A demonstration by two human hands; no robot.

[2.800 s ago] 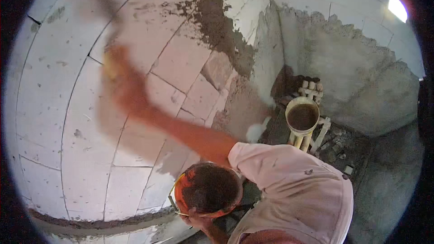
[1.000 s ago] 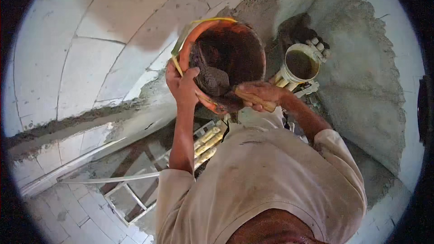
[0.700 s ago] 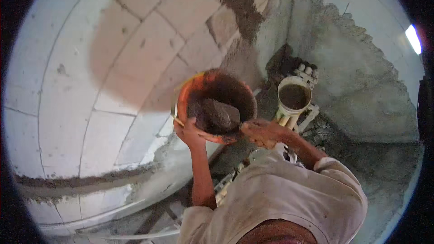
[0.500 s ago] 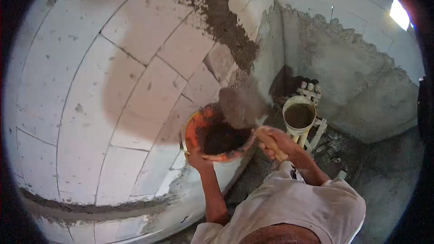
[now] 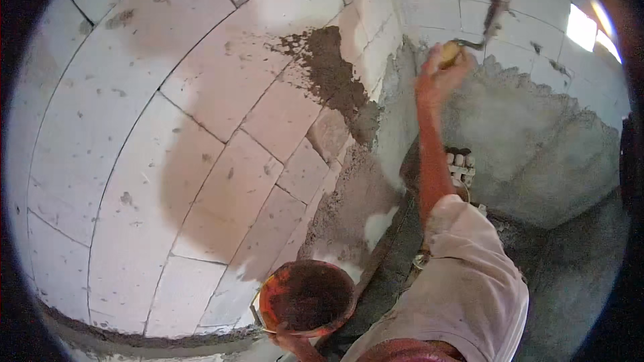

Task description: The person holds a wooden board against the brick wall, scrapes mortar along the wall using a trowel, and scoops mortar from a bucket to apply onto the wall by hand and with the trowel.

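My left hand (image 5: 290, 339) grips the near rim of an orange bucket (image 5: 266, 303), low beside the block wall; dark wet mortar (image 5: 315, 295) lies inside it. Raised high toward the corner, my right hand (image 5: 444, 75) is closed round the pale handle of a trowel (image 5: 475, 45). Its blade shows narrow and dark, seemingly edge-on and blurred. Dark clumps (image 5: 558, 67) show to the right of the blade; whether they fly or stick to the wall I cannot tell. A rough patch of fresh mortar (image 5: 333, 67) clings to the left wall.
White block wall (image 5: 221, 181) curves along the left. A grey plastered wall (image 5: 530, 147) stands beyond the corner, with bare blocks above it. Pale block-like pieces (image 5: 460, 166) sit low in the corner, partly behind my right arm. Bright openings (image 5: 581, 27) show at upper right.
My right hand has swung the trowel from beside the bucket up and away toward the corner. My left hand and the bucket are lower in view. My arm and body now hide the white pail.
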